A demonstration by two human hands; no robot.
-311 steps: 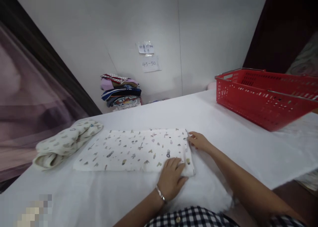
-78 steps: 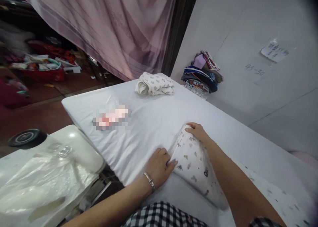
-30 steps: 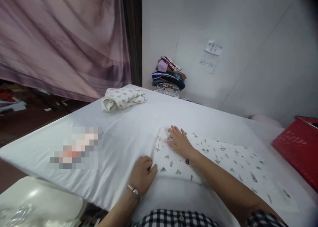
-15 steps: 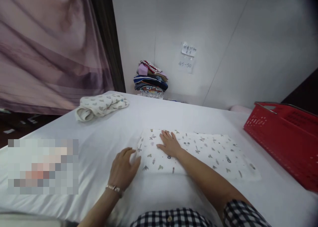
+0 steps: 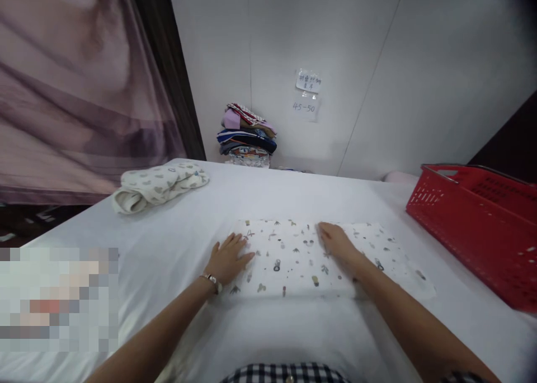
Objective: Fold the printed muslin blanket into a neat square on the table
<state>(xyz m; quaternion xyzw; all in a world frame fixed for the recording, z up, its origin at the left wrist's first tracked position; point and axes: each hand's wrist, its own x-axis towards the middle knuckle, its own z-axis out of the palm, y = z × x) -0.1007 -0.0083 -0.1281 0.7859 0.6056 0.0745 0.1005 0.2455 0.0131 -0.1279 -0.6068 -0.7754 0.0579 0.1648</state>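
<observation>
A white cloth (image 5: 293,260) printed with small plants and figures lies spread as a long, flat rectangle on the white-covered table (image 5: 260,195). My left hand (image 5: 229,258), a bracelet at its wrist, rests palm down over the cloth's left edge with the fingers apart. Near the far edge, right of the middle, my right hand (image 5: 338,243) lies on the cloth. Its fingers point away and to the left, close to one another, and its thumb is not clearly seen. Part of the cloth's right half is hidden under my right forearm.
A bundled white cloth with grey hearts (image 5: 161,184) lies at the far left. On the right stands a red plastic basket (image 5: 474,237). Folded fabrics (image 5: 247,137) are stacked behind the table by the wall, near paper signs (image 5: 307,95). A blurred patch covers something at lower left.
My left hand has moved right onto the cloth's left edge. My right hand has slid rightwards across the cloth. The whole view has shifted slightly.
</observation>
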